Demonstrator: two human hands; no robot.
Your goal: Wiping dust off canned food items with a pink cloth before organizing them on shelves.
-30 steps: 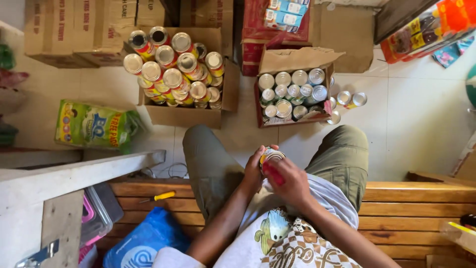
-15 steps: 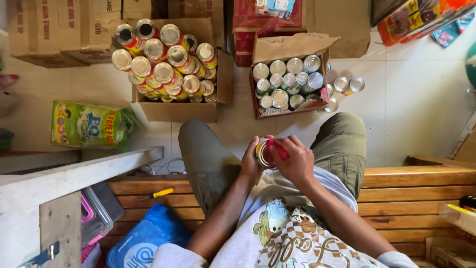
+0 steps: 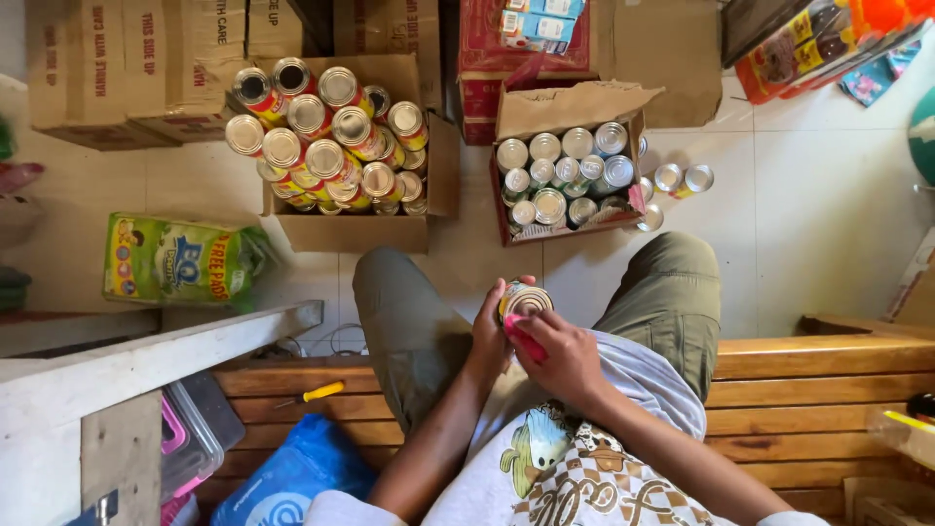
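I sit on a wooden bench with my knees apart. My left hand (image 3: pixel 490 329) grips a metal can (image 3: pixel 524 300) from the left, its silver end facing up. My right hand (image 3: pixel 565 353) presses a small pink object (image 3: pixel 527 341) against the can's side; what it is I cannot tell. On the floor ahead stand two open cardboard boxes: the larger box on the left (image 3: pixel 351 232) is heaped with cans lying on their sides, and the smaller box on the right (image 3: pixel 575 109) holds upright cans.
Two loose cans (image 3: pixel 682 179) lie on the tile right of the smaller box. A green packet (image 3: pixel 175 261) lies at left. A yellow-handled screwdriver (image 3: pixel 312 394) rests on the bench (image 3: pixel 818 358). More cartons stand behind, and a blue bag (image 3: pixel 292 477) sits below left.
The view has shifted slightly. My hands stay on the can between my knees, with the right hand moving the pink object a little along its side.
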